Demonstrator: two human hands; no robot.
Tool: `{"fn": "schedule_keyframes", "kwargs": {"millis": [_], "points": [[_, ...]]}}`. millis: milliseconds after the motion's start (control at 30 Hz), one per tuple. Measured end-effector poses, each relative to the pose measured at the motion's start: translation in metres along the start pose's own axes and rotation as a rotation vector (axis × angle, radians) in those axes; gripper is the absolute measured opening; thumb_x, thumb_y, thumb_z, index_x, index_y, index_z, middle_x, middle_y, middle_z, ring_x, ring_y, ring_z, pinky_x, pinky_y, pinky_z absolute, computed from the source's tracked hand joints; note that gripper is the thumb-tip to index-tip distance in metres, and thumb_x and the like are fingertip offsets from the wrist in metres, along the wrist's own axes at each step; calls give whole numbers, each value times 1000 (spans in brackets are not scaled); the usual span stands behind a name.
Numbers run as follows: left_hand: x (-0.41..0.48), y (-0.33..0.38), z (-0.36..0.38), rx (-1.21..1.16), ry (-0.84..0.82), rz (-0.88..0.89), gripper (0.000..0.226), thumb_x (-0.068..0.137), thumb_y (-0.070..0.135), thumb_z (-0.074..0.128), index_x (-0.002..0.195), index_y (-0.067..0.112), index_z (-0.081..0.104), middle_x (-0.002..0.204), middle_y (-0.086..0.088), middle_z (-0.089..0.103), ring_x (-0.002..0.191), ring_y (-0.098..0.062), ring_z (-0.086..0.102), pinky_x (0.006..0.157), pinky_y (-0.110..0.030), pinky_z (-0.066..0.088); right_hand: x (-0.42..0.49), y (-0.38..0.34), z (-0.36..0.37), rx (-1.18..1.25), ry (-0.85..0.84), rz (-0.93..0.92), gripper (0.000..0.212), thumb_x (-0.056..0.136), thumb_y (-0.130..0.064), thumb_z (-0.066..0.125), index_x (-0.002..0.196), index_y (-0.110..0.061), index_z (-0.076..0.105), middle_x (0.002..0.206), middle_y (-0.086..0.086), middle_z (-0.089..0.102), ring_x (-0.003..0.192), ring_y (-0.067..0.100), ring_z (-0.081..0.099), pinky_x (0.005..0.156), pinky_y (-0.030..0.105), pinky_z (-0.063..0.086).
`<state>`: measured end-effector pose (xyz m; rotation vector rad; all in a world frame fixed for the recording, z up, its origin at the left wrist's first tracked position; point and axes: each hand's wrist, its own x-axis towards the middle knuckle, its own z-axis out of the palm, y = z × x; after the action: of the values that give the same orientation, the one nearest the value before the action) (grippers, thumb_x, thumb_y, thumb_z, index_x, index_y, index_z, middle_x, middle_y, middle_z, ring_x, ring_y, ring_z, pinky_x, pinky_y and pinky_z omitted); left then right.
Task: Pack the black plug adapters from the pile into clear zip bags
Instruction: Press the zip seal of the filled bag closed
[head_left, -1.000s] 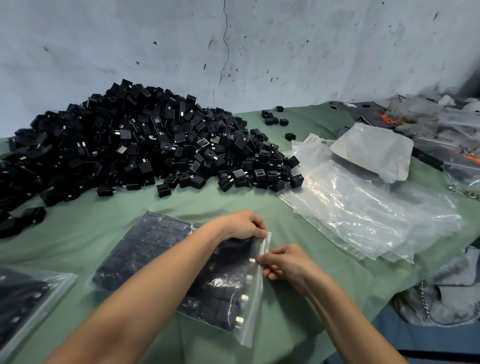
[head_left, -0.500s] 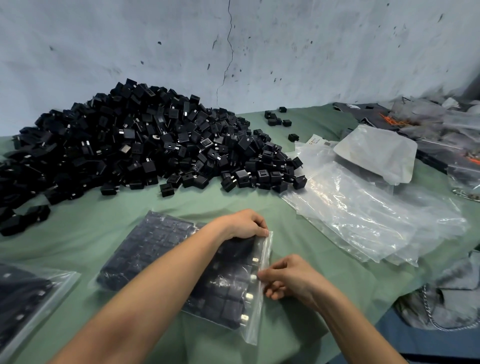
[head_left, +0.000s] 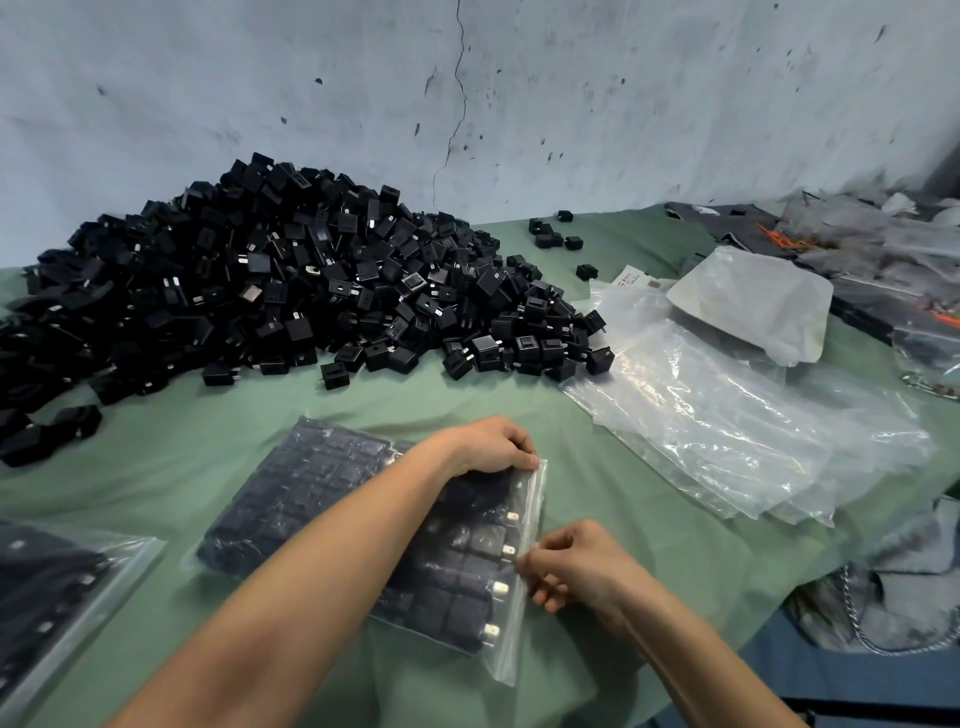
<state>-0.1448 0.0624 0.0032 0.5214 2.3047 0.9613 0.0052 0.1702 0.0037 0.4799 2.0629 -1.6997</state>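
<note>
Since a second ago the right hand has crept down the zip strip toward the near end of the filled bag, fingers pinching the seal about midway. The left hand pinches the bag's far corner, anchoring it. Best to hold that corner taut and press on in one steady run. The adapters lie packed flat inside, just left of both hands; the pile sits beyond the bag.

Hidden and cropped
The left forearm covers part of the zip bag; a second bag, perhaps full, is cut by the left edge.
</note>
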Motion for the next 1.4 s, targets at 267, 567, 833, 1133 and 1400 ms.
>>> {"fn": "schedule_keyframes", "kwargs": {"millis": [267,567,833,1133,1400], "points": [[0,0,0,17,-7,0,7,92,23,64,88,18,68,80,6,61,82,-12,54,74,-25,42,-10,0,8,-31,-25,-2,21,79,7,62,60,-1,62,49,8,58,37,11,51,37,18,41],[1,-1,0,2,-23,-11,8,92,22,64,86,18,68,83,5,62,89,-15,55,86,-30,45,-18,-5,9,-111,-95,24,18,78,4,64,61,-1,62,51,8,59,37,10,51,37,18,40],[0,0,-1,-7,-34,-12,8,94,20,63,88,15,67,81,5,61,88,-16,55,85,-28,44,-26,-4,15,-142,-166,37,23,81,6,60,59,-3,61,46,3,59,37,10,55,37,19,44],[-2,1,0,-11,-21,-19,8,93,20,63,94,13,68,80,4,59,86,-16,53,81,-26,43,-34,2,13,-88,-203,61,12,81,3,66,69,2,65,55,13,63,44,16,60,42,21,49],[-3,1,-1,-3,-31,-31,8,93,21,63,90,16,67,82,4,60,86,-15,54,77,-26,43,-42,8,12,-63,-219,31,11,81,-1,71,72,3,67,60,12,66,47,15,62,47,21,51]]}}
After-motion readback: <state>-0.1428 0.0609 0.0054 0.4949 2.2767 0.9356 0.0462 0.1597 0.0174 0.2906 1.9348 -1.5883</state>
